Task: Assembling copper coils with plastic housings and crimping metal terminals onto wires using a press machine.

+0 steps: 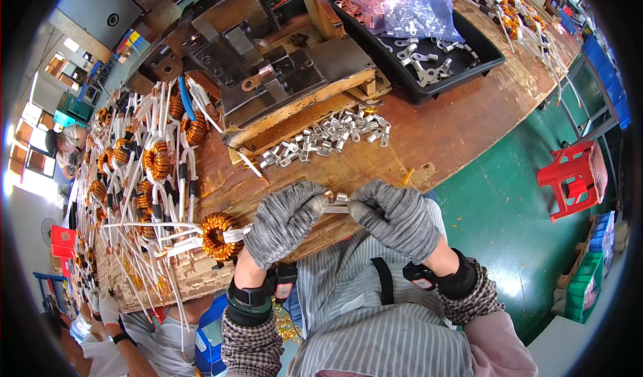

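My left hand (284, 221), in a grey knit glove, is closed around the white-sleeved lead of a copper-wound toroid coil (221, 236), which lies at the table's front edge. A bare copper end shows at its fingertips. My right hand (395, 217), gloved the same way, pinches a small silver cable lug (342, 197) just beside that copper end. Whether the two touch is too small to tell. A second white lead (337, 209) runs below, between both hands. Beyond them lies a pile of loose silver lugs (325, 136).
A metal press fixture (288, 75) stands behind the lugs, with a lug on it. Many coils with white leads (158, 160) crowd the left. A black tray (429, 92) holds lugs and a plastic bag (418, 8). A red stool (573, 179) stands right; a co-worker's hand (109, 308) is lower left.
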Tool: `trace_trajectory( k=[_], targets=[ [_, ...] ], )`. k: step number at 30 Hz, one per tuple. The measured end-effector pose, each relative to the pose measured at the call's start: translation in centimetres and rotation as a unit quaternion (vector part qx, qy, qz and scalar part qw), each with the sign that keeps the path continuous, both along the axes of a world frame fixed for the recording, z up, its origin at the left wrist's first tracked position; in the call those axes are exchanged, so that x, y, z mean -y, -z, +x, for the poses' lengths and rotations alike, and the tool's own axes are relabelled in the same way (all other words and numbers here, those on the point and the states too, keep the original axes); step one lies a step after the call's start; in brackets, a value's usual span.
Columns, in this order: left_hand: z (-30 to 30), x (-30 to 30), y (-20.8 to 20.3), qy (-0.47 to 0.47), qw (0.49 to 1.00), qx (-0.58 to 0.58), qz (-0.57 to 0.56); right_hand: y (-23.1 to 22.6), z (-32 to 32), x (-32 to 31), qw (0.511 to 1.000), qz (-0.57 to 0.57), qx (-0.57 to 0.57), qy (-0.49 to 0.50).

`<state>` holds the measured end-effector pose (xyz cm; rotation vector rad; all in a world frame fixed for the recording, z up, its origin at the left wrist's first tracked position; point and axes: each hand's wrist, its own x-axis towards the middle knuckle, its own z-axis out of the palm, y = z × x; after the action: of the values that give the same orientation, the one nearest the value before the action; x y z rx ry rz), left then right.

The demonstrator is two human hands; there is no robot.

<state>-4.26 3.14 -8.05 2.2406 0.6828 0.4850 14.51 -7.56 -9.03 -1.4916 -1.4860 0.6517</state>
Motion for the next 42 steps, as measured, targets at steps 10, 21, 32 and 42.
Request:
trace_trajectory(
  k=[10,21,32,42],
  targets=[
    [0.0,0.3,-0.1,-0.014,1.000,-0.010,0.005,0.2,-0.5,-0.3,0.999,0.009,-0.033,0.016],
    [0.5,0.2,-0.3,-0.034,0.996,0.020,-0.075,0.7,-0.7,-0.3,0.999,0.020,-0.012,0.036],
    [0.5,0.3,-0.1,-0.033,0.995,-0.003,-0.094,0.4,-1.6,-0.1,0.843,-0.129,-0.522,-0.002],
    [0.8,0.2,-0.2,-0.034,0.992,0.041,-0.113,-0.1,-1.1,-0.2,0.834,-0.129,-0.536,-0.002]
  ],
)
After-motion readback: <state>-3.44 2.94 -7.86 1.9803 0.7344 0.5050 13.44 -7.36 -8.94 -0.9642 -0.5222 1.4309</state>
